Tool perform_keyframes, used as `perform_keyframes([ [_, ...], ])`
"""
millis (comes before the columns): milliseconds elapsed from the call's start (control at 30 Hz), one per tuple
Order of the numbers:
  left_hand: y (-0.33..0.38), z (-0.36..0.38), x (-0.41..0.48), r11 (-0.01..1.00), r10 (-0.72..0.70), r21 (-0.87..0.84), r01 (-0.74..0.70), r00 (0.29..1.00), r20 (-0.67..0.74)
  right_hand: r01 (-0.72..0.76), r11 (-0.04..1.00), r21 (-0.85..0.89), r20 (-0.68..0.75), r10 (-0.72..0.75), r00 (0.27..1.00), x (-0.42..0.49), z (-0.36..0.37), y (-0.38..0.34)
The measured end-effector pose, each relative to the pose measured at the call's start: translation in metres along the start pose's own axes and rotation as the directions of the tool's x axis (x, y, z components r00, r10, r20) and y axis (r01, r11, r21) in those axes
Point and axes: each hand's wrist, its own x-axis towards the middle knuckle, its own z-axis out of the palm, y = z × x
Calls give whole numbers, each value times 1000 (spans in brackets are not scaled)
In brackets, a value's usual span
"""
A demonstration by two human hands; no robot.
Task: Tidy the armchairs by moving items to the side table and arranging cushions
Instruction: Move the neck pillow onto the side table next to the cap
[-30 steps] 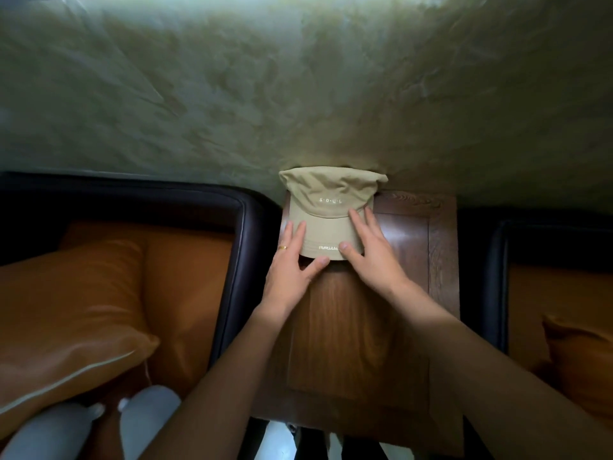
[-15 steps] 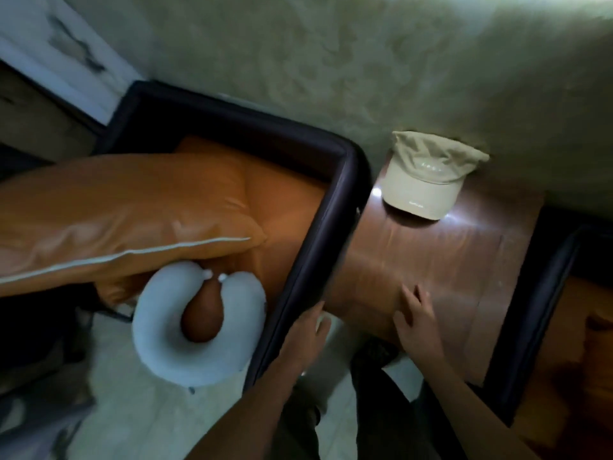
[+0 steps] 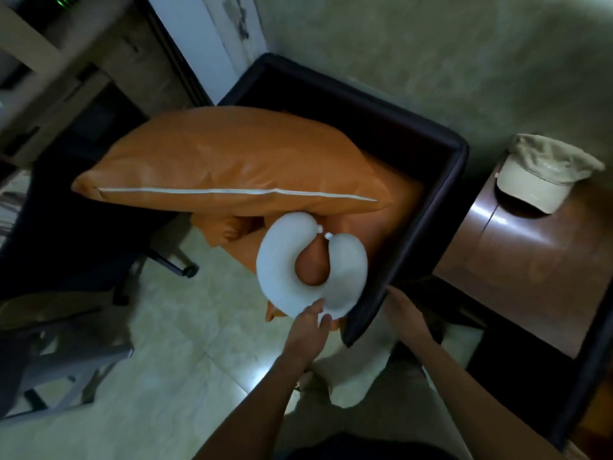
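A white U-shaped neck pillow (image 3: 282, 260) lies on the front of the left armchair's orange seat (image 3: 374, 234). My left hand (image 3: 308, 327) pinches the pillow's near rim between thumb and fingers. A large orange cushion (image 3: 232, 167) with white piping lies slanted across the seat behind the pillow. My right hand (image 3: 406, 313) hovers with relaxed fingers by the front end of the armchair's dark right arm (image 3: 431, 227), holding nothing. A beige cap (image 3: 544, 174) sits at the back of the wooden side table (image 3: 530, 267), against the wall.
A second dark armchair's edge (image 3: 593, 366) shows at the far right, past the side table. An office chair base with castors (image 3: 172, 263) and a grey stool (image 3: 56, 353) stand on the tiled floor to the left. A green wall runs behind the furniture.
Both hands left the cap on the side table and my view swung left. My left hand moved from the armchair's arm to the neck pillow's rim; my right hand came off the table.
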Motion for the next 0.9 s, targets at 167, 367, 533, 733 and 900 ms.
perform_keyframes([
  [167,-37,-72,3,998,5,59,-5,1000,1,-37,998,55,5,37,999,-24,74,-44],
  [367,-41,-121,38,995,2,101,8,996,-91,-37,995,96,27,34,999,-3,101,-61],
  [533,-37,-133,64,977,46,212,-38,998,-37,-68,987,147,-67,79,995,18,104,-58],
  [733,-39,-140,114,904,154,384,-188,981,117,-140,961,237,-171,183,968,27,126,-43],
  [900,-49,-146,164,889,221,368,-274,958,181,-128,932,339,-261,224,939,47,156,-42],
])
